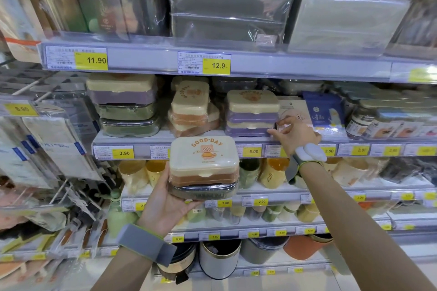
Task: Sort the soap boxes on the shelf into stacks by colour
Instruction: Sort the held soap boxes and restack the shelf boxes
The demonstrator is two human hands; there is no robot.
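Fingers of the left hand (pixel 165 201) clasp two stacked soap boxes (pixel 203 168); right hand (pixel 293 136), half-open, touches the purple stack (pixel 251 123).

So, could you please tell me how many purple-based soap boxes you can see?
3: one purple box atop the left stack, two in the purple stack by the right hand, one upon the other. Others may hide behind.

Grey shelf (pixel 142 143) w/ price tags, green-box stack (pixel 128 113), orange stack (pixel 191 111), purple stack (pixel 251 114)

Yellow price tags (pixel 91 61) line shelves above cups (pixel 268 173) and bins (pixel 220 258).
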